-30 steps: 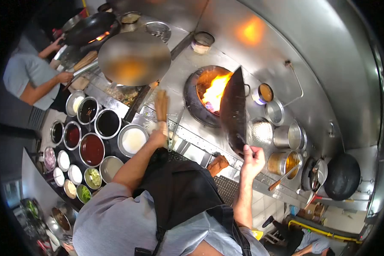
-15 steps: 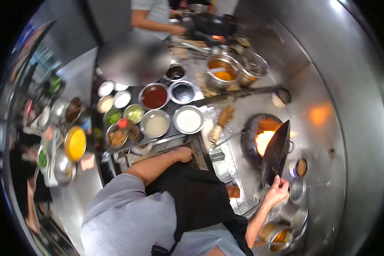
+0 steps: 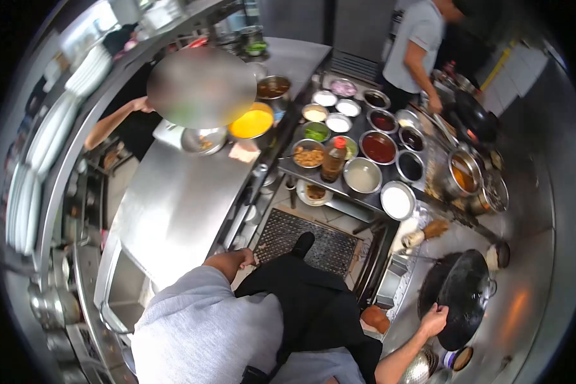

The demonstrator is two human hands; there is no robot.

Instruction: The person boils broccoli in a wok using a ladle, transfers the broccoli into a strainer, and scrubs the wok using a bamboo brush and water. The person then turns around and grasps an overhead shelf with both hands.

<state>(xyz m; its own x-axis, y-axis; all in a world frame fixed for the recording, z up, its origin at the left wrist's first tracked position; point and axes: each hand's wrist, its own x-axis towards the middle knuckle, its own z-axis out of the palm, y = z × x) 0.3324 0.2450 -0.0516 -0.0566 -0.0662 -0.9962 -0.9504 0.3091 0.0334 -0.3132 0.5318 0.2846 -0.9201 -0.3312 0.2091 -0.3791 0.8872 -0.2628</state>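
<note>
My right hand (image 3: pixel 434 320) grips the near edge of a black wok (image 3: pixel 466 297), which is tilted over the dark burner ring (image 3: pixel 430 285). The wok's inside faces me and looks bare and shiny. A small loop handle sits on its far rim. My left hand (image 3: pixel 242 258) hangs low beside the steel counter (image 3: pixel 173 205), its fingers curled and nothing visible in them. Black apron cloth (image 3: pixel 301 294) lies between my arms.
Metal bowls of sauces, including a red sauce (image 3: pixel 377 147), and a red-capped bottle (image 3: pixel 333 160) crowd the table ahead. A co-worker (image 3: pixel 416 51) stands at another wok at the back right. Another person's arm (image 3: pixel 118 121) reaches in from the left. A perforated mat (image 3: pixel 307 240) covers the floor.
My view has swung left, bringing in the left counter. The wok has tipped to show more of its inside, and the flame is out of sight. My left hand is nearer my body.
</note>
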